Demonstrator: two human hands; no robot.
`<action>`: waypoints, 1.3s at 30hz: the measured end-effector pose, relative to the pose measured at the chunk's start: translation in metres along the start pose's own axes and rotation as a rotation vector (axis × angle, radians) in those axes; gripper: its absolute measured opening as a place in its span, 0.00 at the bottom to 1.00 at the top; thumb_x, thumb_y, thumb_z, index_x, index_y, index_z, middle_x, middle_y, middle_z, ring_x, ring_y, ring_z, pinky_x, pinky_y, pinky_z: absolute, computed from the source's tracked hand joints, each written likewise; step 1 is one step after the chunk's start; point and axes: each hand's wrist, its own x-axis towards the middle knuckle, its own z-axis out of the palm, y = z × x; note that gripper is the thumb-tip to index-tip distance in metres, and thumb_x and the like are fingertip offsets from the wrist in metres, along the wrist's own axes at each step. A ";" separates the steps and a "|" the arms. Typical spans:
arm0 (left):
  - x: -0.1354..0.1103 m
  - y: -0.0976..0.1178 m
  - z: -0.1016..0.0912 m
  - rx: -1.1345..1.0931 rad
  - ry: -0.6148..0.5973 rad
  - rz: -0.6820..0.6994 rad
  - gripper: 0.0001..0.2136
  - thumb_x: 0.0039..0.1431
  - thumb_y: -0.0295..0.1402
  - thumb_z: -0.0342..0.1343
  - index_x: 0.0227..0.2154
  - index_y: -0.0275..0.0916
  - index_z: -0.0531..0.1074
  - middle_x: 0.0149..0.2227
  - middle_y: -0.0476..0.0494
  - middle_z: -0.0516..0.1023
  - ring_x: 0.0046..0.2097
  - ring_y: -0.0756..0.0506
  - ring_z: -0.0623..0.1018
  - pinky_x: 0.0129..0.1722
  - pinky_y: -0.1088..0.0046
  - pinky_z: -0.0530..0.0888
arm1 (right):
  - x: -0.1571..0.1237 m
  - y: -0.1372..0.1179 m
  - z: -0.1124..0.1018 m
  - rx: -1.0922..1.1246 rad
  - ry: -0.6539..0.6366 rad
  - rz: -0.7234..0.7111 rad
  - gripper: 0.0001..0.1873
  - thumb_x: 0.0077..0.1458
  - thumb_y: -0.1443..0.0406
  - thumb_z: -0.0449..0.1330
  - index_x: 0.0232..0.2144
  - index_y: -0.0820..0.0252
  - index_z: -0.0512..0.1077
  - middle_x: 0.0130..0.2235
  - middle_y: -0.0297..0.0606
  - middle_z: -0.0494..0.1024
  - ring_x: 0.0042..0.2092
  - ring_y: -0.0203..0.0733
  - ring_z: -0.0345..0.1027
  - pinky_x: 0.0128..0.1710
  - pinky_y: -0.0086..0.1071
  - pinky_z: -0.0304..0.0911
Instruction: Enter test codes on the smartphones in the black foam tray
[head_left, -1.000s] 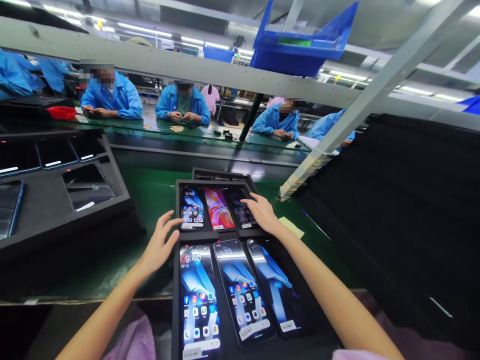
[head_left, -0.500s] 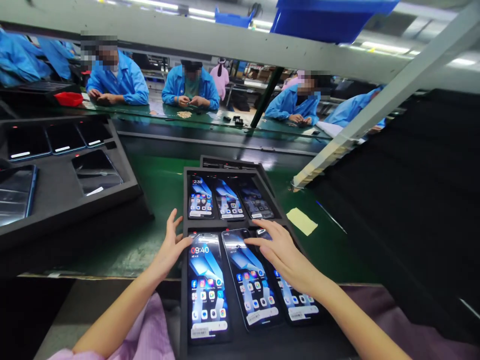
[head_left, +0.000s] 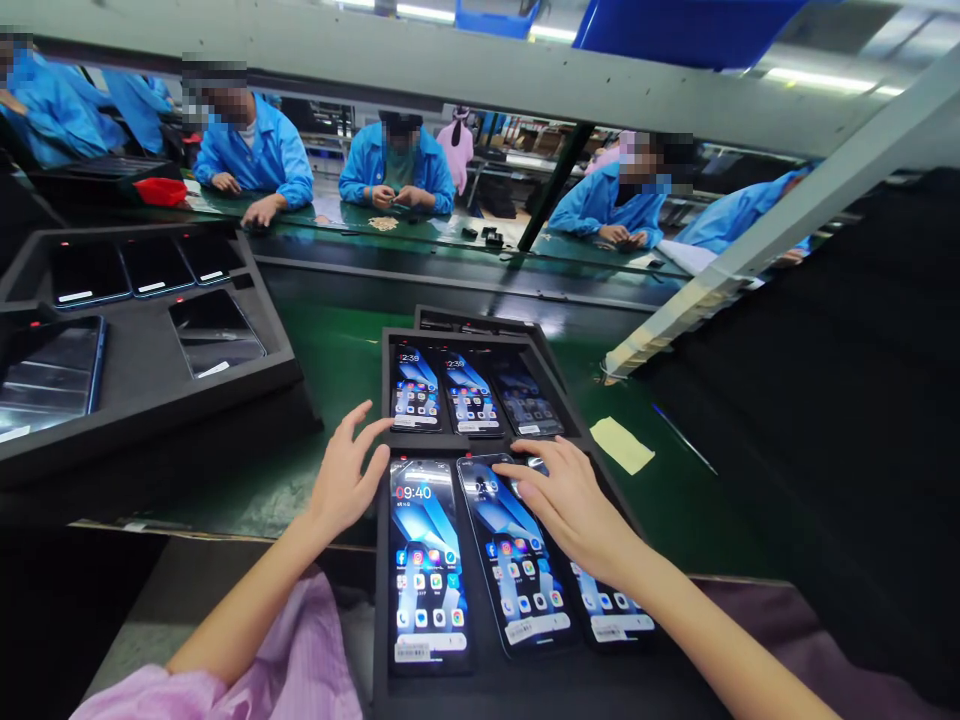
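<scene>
A black foam tray (head_left: 390,440) lies in front of me on the green belt, holding two rows of three lit smartphones. My left hand (head_left: 345,480) rests open at the tray's left edge, fingers spread beside the near left phone (head_left: 426,560). Over the near middle phone (head_left: 510,550) and the near right phone (head_left: 611,605) hovers my right hand (head_left: 574,505), fingers stretched out, fingertips touching the middle screen's top. The far row of phones (head_left: 469,400) lies untouched.
A second black tray (head_left: 142,350) with dark phones sits at the left. A yellow note (head_left: 621,445) lies on the belt to the right. Black foam sheets (head_left: 825,400) are stacked at the right. Several workers in blue coats sit across the line.
My right hand came back from the far row to the near row and now rests on the middle phone. The far middle phone's screen changed to a home screen. The view tilted down.
</scene>
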 end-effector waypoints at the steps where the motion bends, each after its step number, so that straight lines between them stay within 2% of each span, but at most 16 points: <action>1: 0.005 -0.001 -0.002 0.073 -0.010 0.028 0.18 0.60 0.40 0.41 0.49 0.42 0.68 0.60 0.38 0.56 0.59 0.37 0.60 0.56 0.53 0.58 | 0.004 0.000 0.001 0.001 -0.004 -0.007 0.23 0.61 0.57 0.38 0.44 0.48 0.72 0.47 0.41 0.69 0.52 0.47 0.59 0.56 0.53 0.49; 5: 0.030 -0.002 -0.006 0.259 -0.051 0.098 0.18 0.59 0.41 0.44 0.48 0.44 0.71 0.59 0.38 0.59 0.58 0.34 0.60 0.54 0.50 0.58 | 0.027 0.005 0.009 -0.005 0.032 0.013 0.25 0.62 0.56 0.37 0.44 0.49 0.72 0.48 0.42 0.68 0.53 0.48 0.58 0.55 0.52 0.50; 11: 0.047 0.000 -0.008 0.316 -0.106 0.142 0.16 0.58 0.43 0.46 0.41 0.45 0.75 0.59 0.40 0.61 0.58 0.32 0.60 0.55 0.47 0.54 | 0.064 0.013 0.024 -0.073 -0.003 0.042 0.25 0.62 0.57 0.37 0.47 0.50 0.70 0.53 0.44 0.65 0.55 0.49 0.55 0.54 0.49 0.51; 14: 0.046 -0.001 -0.008 0.324 -0.112 0.131 0.17 0.58 0.43 0.45 0.45 0.46 0.73 0.61 0.39 0.58 0.58 0.32 0.60 0.55 0.46 0.54 | 0.073 0.013 0.030 -0.101 -0.053 0.046 0.24 0.62 0.57 0.37 0.47 0.50 0.70 0.55 0.44 0.63 0.56 0.49 0.54 0.55 0.50 0.49; 17: 0.041 -0.004 -0.007 0.299 -0.106 0.094 0.21 0.60 0.44 0.42 0.52 0.45 0.66 0.62 0.36 0.54 0.58 0.32 0.60 0.54 0.47 0.56 | 0.073 0.020 0.030 -0.111 -0.034 0.055 0.24 0.62 0.57 0.37 0.48 0.49 0.70 0.56 0.43 0.62 0.57 0.48 0.52 0.56 0.50 0.48; 23: 0.016 -0.017 0.005 -0.065 -0.004 -0.019 0.24 0.62 0.45 0.35 0.56 0.41 0.58 0.61 0.35 0.51 0.56 0.39 0.64 0.55 0.54 0.61 | 0.056 0.055 0.018 -0.076 0.109 0.254 0.26 0.61 0.57 0.36 0.42 0.50 0.74 0.53 0.42 0.65 0.56 0.48 0.55 0.55 0.48 0.52; 25: 0.009 -0.021 0.010 -0.182 0.036 -0.070 0.23 0.62 0.46 0.35 0.56 0.43 0.58 0.59 0.37 0.53 0.54 0.41 0.67 0.54 0.57 0.63 | 0.051 0.064 0.016 -0.059 0.126 0.312 0.27 0.61 0.57 0.36 0.40 0.51 0.75 0.52 0.42 0.66 0.55 0.48 0.55 0.54 0.48 0.53; 28: 0.002 -0.022 0.014 -0.296 0.052 -0.130 0.24 0.61 0.49 0.36 0.54 0.43 0.59 0.58 0.37 0.56 0.49 0.43 0.71 0.51 0.59 0.66 | 0.048 0.069 0.018 -0.060 0.114 0.316 0.26 0.61 0.58 0.37 0.38 0.50 0.75 0.52 0.41 0.66 0.56 0.48 0.55 0.54 0.48 0.53; 31: -0.007 -0.019 0.015 -0.369 0.027 -0.201 0.26 0.59 0.51 0.38 0.54 0.42 0.59 0.56 0.37 0.60 0.48 0.42 0.72 0.50 0.60 0.67 | 0.047 0.068 0.015 -0.076 0.091 0.296 0.25 0.60 0.59 0.38 0.37 0.50 0.75 0.52 0.40 0.66 0.56 0.48 0.54 0.54 0.48 0.52; 34: -0.028 -0.017 0.018 -0.482 -0.037 -0.330 0.29 0.57 0.53 0.41 0.58 0.43 0.52 0.58 0.35 0.59 0.48 0.41 0.72 0.49 0.60 0.68 | 0.034 0.060 0.004 -0.046 0.147 0.297 0.26 0.61 0.58 0.37 0.39 0.50 0.75 0.52 0.40 0.65 0.56 0.47 0.54 0.55 0.47 0.52; 36: -0.048 -0.017 0.021 -0.577 -0.104 -0.402 0.34 0.55 0.54 0.44 0.61 0.44 0.44 0.59 0.33 0.57 0.48 0.40 0.73 0.49 0.59 0.69 | 0.013 0.049 -0.005 -0.010 0.189 0.294 0.26 0.61 0.56 0.36 0.40 0.50 0.74 0.53 0.40 0.65 0.56 0.48 0.54 0.55 0.48 0.52; 39: -0.075 -0.011 0.021 -0.633 -0.193 -0.483 0.43 0.51 0.55 0.48 0.63 0.45 0.34 0.61 0.31 0.55 0.53 0.37 0.70 0.51 0.58 0.68 | -0.030 0.023 -0.011 0.008 0.170 0.264 0.27 0.61 0.55 0.36 0.39 0.48 0.75 0.54 0.38 0.65 0.56 0.49 0.54 0.56 0.50 0.49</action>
